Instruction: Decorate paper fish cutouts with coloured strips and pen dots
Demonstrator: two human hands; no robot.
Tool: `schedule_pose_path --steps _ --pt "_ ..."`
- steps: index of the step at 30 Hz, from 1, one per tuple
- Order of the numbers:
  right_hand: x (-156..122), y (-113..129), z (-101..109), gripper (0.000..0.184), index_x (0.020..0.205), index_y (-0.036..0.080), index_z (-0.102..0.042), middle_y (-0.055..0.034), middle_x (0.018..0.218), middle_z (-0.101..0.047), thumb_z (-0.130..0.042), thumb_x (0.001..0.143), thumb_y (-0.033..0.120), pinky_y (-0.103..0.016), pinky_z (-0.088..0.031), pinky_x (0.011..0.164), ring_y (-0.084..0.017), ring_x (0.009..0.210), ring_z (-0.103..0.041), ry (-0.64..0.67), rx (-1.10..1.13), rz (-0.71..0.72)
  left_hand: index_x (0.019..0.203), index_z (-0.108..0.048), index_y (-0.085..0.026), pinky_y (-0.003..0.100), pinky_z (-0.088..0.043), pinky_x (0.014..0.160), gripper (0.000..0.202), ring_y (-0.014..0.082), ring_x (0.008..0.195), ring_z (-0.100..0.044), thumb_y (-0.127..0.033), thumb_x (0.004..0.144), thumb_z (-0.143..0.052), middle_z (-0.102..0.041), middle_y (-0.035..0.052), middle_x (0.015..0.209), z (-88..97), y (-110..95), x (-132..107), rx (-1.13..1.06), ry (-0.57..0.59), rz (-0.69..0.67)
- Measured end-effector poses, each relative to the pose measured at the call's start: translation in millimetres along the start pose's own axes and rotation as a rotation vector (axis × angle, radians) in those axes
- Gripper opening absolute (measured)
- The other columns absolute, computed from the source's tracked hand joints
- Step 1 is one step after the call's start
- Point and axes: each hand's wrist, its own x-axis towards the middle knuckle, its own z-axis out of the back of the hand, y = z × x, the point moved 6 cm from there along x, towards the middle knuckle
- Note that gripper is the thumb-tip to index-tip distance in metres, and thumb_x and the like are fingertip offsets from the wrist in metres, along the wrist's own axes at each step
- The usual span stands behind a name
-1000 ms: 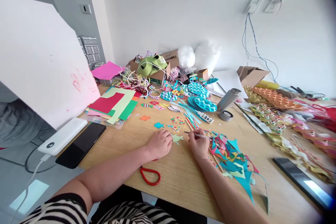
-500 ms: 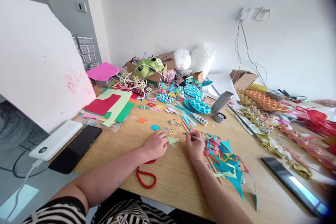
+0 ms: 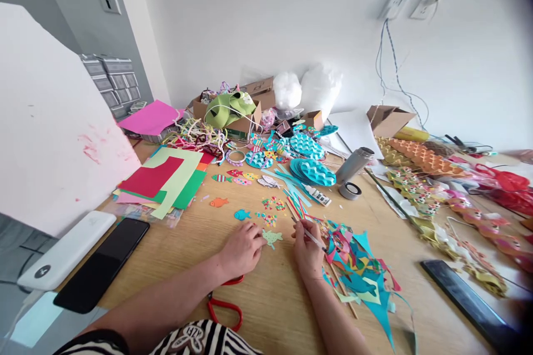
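Note:
My left hand (image 3: 242, 252) rests on the table with fingers curled, its fingertips on the left edge of a pale green paper fish (image 3: 272, 237). In my right hand (image 3: 308, 247) is a slim pen (image 3: 313, 238) with a clear barrel, its tip pointing up and left, apart from the fish. Just above are small coloured paper bits (image 3: 272, 203), a blue paper fish (image 3: 242, 214) and an orange paper fish (image 3: 219, 202). Red-handled scissors (image 3: 227, 310) lie below my left wrist, partly hidden by it.
Paper scraps (image 3: 360, 266) pile up right of my right hand. Coloured sheets (image 3: 183, 177), a black phone (image 3: 104, 263) and a white power bank (image 3: 69, 249) lie left. Behind stand a glue bottle (image 3: 318, 196), blue wavy discs (image 3: 314, 172) and a steel flask (image 3: 353, 165). Another phone (image 3: 462, 294) lies right.
The camera view has tilted and shifted slightly, so the table things sit lower. The pen tip has swung upward in my right hand. My left hand stays at the green fish.

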Motion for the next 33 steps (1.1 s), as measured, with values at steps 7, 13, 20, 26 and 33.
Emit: schedule_pose_path --steps 7,13,20,26,33 --pt "-6.0 -1.3 -6.4 0.032 0.104 0.018 -0.058 -0.0051 0.083 -0.066 -0.041 0.095 0.044 -0.027 -0.050 0.059 -0.015 0.065 -0.062 0.113 0.071 0.011 0.099 -0.065 -0.021 0.035 -0.045 0.091 0.022 0.0195 0.100 -0.051 -0.013 0.089 -0.047 -0.059 0.0060 0.100 3.1 6.8 2.1 -0.137 -0.055 0.066" --pt "-4.1 16.3 -10.1 0.017 0.094 0.021 -0.062 -0.0073 0.087 -0.068 -0.052 0.090 0.033 -0.035 -0.051 0.073 -0.022 0.081 -0.064 0.216 -0.159 0.289 0.097 -0.061 -0.021 0.039 -0.043 0.095 0.017 0.0218 0.104 -0.049 -0.020 0.080 -0.065 -0.056 0.0053 0.105 9.6 24.4 6.6 -0.128 -0.144 0.250" --pt "-4.1 21.3 -14.3 0.012 0.093 0.020 -0.061 -0.0063 0.084 -0.068 -0.050 0.090 0.025 -0.034 -0.050 0.071 -0.021 0.080 -0.062 0.285 -0.178 0.365 0.094 -0.060 -0.019 0.043 -0.040 0.098 0.025 0.0248 0.108 -0.045 -0.025 0.074 -0.073 -0.054 0.0062 0.111 -1.1 26.8 9.9 -0.081 -0.083 0.289" --pt "-3.0 16.2 -8.2 0.014 0.091 0.021 -0.061 -0.0064 0.084 -0.067 -0.050 0.089 0.028 -0.034 -0.050 0.071 -0.021 0.079 -0.063 0.237 -0.126 0.302 0.085 -0.058 -0.019 0.043 -0.038 0.097 0.020 0.0237 0.109 -0.045 -0.017 0.073 -0.073 -0.054 0.0054 0.110 -4.5 25.3 11.8 -0.124 -0.087 0.320" --pt "-1.4 6.7 -2.9 0.018 0.090 0.020 -0.062 -0.0072 0.079 -0.067 -0.051 0.088 0.034 -0.035 -0.049 0.070 -0.022 0.074 -0.063 0.191 -0.093 0.197 0.077 -0.054 -0.019 0.035 -0.042 0.085 0.017 0.0197 0.094 -0.050 -0.006 0.074 -0.064 -0.060 0.0019 0.087 -5.6 20.6 11.6 -0.245 -0.129 0.327"
